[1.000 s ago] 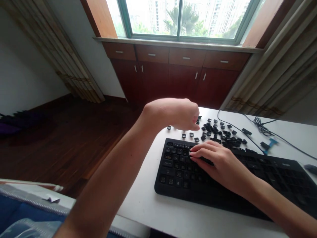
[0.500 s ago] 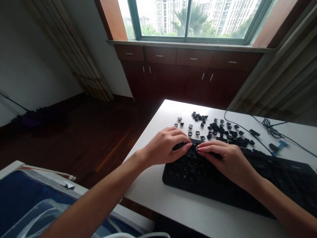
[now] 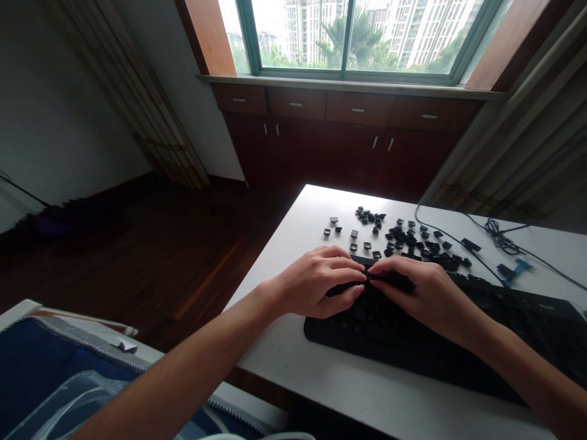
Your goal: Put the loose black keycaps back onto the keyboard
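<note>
A black keyboard (image 3: 394, 345) lies slanted on the white table, with both hands over its upper left part. My right hand (image 3: 424, 287) has thumb and forefinger pinched at a small dark keycap, mostly hidden by the fingertips. Against that same spot rest the bent fingers of my left hand (image 3: 321, 281), its thumb just below the forefinger; whatever lies between them is hidden. Behind the keyboard is a heap of loose black keycaps (image 3: 401, 237). Several single keycaps, such as one grey-topped keycap (image 3: 354, 234), lie scattered just beyond my left hand.
A blue tool (image 3: 520, 269) lies behind the keyboard at the right, near a coiled black cable (image 3: 499, 238). The white table (image 3: 279, 348) ends at the left above a dark wooden floor. A blue bag-like thing (image 3: 27, 360) with clear plastic is at lower left.
Both hands have shifted slightly right and down along the keys. My left fingertips have come up against the right ones, covering the keycap that showed between them before.
</note>
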Demonstrator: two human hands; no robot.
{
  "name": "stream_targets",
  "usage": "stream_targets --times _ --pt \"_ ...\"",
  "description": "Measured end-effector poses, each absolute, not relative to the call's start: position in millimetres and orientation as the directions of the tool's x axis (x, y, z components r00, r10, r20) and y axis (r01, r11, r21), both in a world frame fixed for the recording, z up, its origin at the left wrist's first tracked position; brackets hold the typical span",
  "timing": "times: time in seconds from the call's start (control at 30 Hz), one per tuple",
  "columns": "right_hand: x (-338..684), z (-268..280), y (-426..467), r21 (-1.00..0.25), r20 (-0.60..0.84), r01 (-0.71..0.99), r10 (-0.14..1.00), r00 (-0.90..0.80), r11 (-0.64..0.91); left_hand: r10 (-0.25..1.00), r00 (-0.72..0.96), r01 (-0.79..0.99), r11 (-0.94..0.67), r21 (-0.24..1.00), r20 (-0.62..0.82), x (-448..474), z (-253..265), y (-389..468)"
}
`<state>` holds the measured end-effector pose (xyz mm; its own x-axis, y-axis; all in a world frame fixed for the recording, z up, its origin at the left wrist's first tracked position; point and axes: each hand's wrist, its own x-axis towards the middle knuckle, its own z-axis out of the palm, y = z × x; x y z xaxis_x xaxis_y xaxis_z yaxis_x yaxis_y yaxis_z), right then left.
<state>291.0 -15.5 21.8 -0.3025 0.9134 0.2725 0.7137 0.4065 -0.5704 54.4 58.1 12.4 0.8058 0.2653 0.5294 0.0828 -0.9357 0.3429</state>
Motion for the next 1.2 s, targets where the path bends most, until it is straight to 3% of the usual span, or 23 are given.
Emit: stream_targets --times 0.43,0.63,0.83,1.07,1.2 --pt "292 23 -13 -0.605 0.248 0.702 0.927 -0.281 0.375 0.253 0.834 0.097 -0.942 0.321 0.49 54 11 61" --pt "291 37 -8 -0.614 0.172 0.721 0.946 -0.275 0.321 0.247 0.836 0.089 -0.942 0.323 0.49 54 11 61" --pt "263 32 29 -0.463 0.36 0.854 0.931 -0.066 0.239 0.255 0.831 0.084 -0.937 0.34 0.495 55 12 61" --pt "241 11 45 -0.331 0.326 0.925 0.943 -0.072 0.185 0.33 0.694 0.088 -0.921 0.38 0.64 47 16 67" --pt "239 8 43 -0.278 0.297 0.947 0.952 -0.073 0.16 0.36 0.677 0.126 -0.916 0.381 0.642 43 14 70"
